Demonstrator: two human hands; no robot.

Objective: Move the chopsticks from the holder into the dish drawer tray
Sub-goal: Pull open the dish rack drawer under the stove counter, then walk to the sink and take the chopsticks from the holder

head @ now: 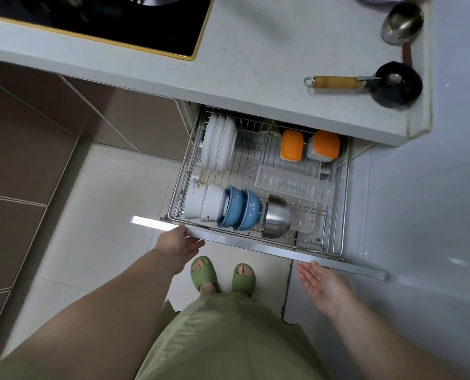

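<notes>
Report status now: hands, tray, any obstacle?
Left hand and right hand open, empty, at drawer front. Clear tray empty; no chopsticks in view. Nothing blocking tray.

Almost nothing here can be read. The white bowl (194, 200) at the left end of the front row in the open drawer carries a short line of small dark script along its side, beside a little flower print, but the letters are too small and blurred to make out. No brand, number or label shows on anything else in the drawer or on the worktop (255, 64).
</notes>
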